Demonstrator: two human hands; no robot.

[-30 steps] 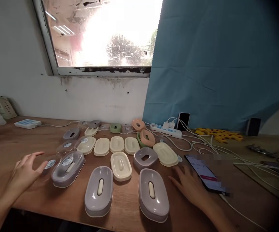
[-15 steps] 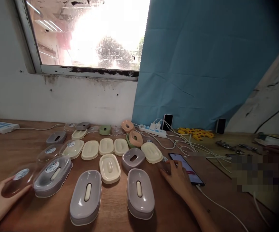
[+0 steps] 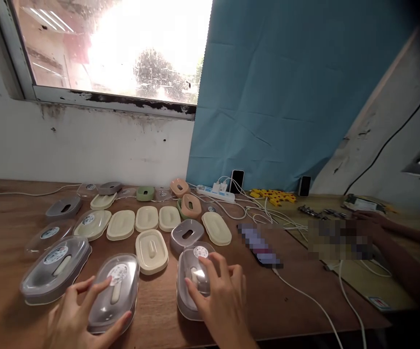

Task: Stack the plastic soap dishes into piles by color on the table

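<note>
My left hand point(image 3: 81, 310) grips a clear plastic lid point(image 3: 124, 264) with a round sticker, its fingers and thumb at the lid's edges. That lid lies over a grey oval box point(image 3: 134, 305) with a cream bar in its slot. To the right, my right hand point(image 3: 222, 295) is closed on another clear lid point(image 3: 200, 251), which sits over a second grey oval box point(image 3: 185, 308); whether it is fully seated I cannot tell. Left of my left hand stands a third grey box point(image 3: 31, 293) under a clear stickered lid. A cream oval tray point(image 3: 151, 252) lies between the two hands, farther back.
Several cream trays point(image 3: 147, 219), grey covers point(image 3: 187, 236), orange covers point(image 3: 191, 206) and loose clear lids point(image 3: 50, 235) spread behind. A phone point(image 3: 258, 245) with a white cable lies right. A power strip point(image 3: 215, 194) stands by the wall. Another person's arm point(image 3: 395, 252) is far right.
My left hand has moved right with a clear lid onto the middle grey box. My right hand has moved left from beside the phone, bringing a clear lid onto the right grey box. The view turned right.
</note>
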